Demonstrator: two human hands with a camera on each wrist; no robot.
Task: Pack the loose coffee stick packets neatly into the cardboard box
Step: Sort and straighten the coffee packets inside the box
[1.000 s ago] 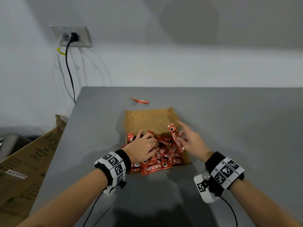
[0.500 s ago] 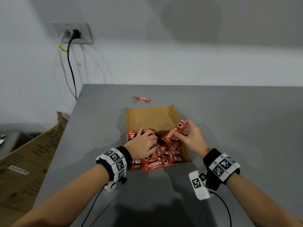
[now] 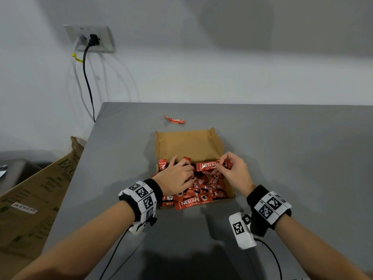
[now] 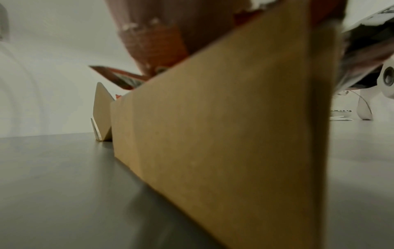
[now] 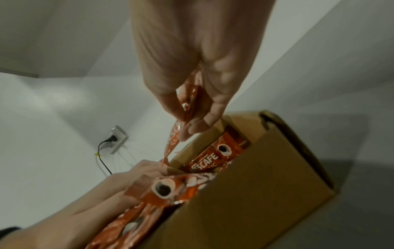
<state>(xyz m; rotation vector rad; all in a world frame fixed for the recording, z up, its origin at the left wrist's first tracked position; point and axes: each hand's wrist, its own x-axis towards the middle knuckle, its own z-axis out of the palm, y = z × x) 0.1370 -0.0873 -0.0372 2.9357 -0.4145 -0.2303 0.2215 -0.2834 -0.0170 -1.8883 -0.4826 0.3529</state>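
1. Box (image 3: 187, 144) sits open on grey table (image 3: 282, 158), near its left part; far half of box floor bare, near half heaped w/ red packets (image 3: 201, 190).
2. R hand (image 3: 234, 170) over box's right side, thumb + fingers pinching one packet, the held stick (image 3: 212, 166), by its right end. Stick lies level across box, label up, above the heap.
3. R wrist view: same pinch, fingertips (image 5: 192, 128) closed on the stick (image 5: 187, 104), box wall (image 5: 255, 193) below.
4. L hand (image 3: 177, 176) lies on the heap at box's left side, fingers bent down among packets; can't tell if it actually grips any. Held stick's left end is just beside its knuckles.
5. L wrist view: mostly box side (image 4: 224, 134), blurry; fingers not readable.
6. One stray packet (image 3: 174, 120) on table beyond box's far edge, apart from it.
7. A few packets overhang box's near edge.
8. Wall outlet (image 3: 90, 39) w/ black plug, upper left; big carton (image 3: 30, 199) on floor left of table.
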